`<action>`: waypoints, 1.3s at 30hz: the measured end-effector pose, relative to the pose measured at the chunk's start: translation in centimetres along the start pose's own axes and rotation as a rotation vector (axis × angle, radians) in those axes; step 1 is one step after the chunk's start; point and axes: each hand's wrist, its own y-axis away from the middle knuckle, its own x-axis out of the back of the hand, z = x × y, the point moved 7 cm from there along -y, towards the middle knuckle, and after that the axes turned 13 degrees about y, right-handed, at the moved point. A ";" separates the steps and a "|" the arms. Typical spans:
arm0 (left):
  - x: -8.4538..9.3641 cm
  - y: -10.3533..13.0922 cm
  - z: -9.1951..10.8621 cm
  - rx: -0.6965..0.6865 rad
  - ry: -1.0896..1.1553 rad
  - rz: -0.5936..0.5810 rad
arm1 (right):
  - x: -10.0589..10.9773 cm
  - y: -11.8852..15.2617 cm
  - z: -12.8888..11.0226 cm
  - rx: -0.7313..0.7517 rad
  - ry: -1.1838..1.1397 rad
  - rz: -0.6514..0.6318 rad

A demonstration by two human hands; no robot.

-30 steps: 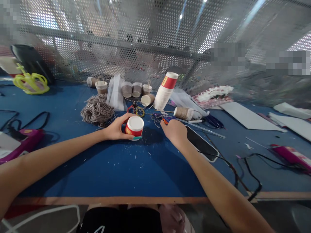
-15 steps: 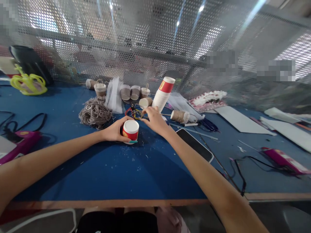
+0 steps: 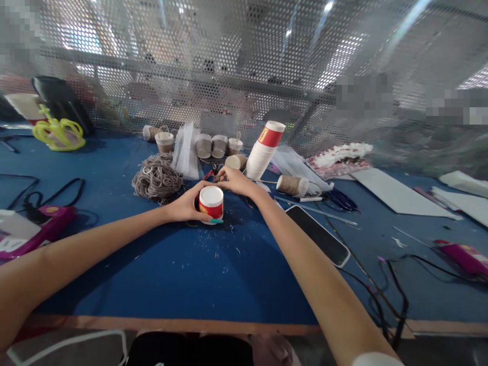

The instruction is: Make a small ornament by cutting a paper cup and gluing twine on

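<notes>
My left hand (image 3: 190, 204) is wrapped round a red and white paper cup (image 3: 211, 202) that stands upside down on the blue table (image 3: 183, 269). Just behind the cup, my right hand (image 3: 233, 180) has its fingers pinched near some scissors with red handles (image 3: 209, 175); what lies between the fingertips is too small to make out. A leaning stack of paper cups (image 3: 263, 151) rises behind my right hand. Left of the hands lies a heap of grey-brown cord (image 3: 157, 177).
Twine-wrapped cups (image 3: 164, 142) and white mesh (image 3: 186, 152) line the back. A phone (image 3: 318, 235), a twine roll (image 3: 292, 185) and white boards (image 3: 404, 193) are on the right. Purple glue guns (image 3: 57, 218) with black cables lie at both sides; a yellow crown (image 3: 59, 133) sits far left.
The view has shifted, so the table's things appear further right. My right hand has moved left and closer to the cup and scissors. My left hand still holds the cup.
</notes>
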 end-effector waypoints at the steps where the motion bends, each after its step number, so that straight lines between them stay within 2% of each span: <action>1: 0.0 0.0 0.1 0.004 -0.003 0.008 | 0.7 0.0 0.4 -0.025 -0.009 0.029; 4: 0.0 0.0 0.1 0.025 -0.010 0.022 | 3.0 0.4 1.8 -0.100 -0.041 0.177; 6: 0.0 0.0 0.1 0.038 -0.006 0.024 | 3.8 0.5 2.1 -0.071 -0.019 0.218; 10: 0.0 0.0 0.1 0.037 0.003 0.026 | 2.2 0.4 1.2 0.081 0.179 0.092; 14: 0.0 0.0 -0.1 0.037 -0.007 0.024 | 0.4 0.4 0.4 0.129 0.319 0.016; 19: 0.2 0.0 -0.4 0.029 -0.006 0.029 | 0.0 0.6 0.0 0.167 0.302 -0.003; 24: 0.2 0.0 -0.4 0.022 -0.008 0.029 | 0.4 0.4 0.2 0.223 0.216 0.057; 32: 0.2 0.0 -0.2 0.051 -0.042 0.035 | 0.2 0.1 1.0 0.163 0.157 0.055; 36: 0.3 0.1 -0.4 0.040 -0.008 0.026 | 1.7 0.4 1.0 0.147 0.083 0.099; 39: 0.4 0.2 -0.6 0.030 0.022 0.011 | 4.3 0.7 1.5 0.103 -0.034 0.254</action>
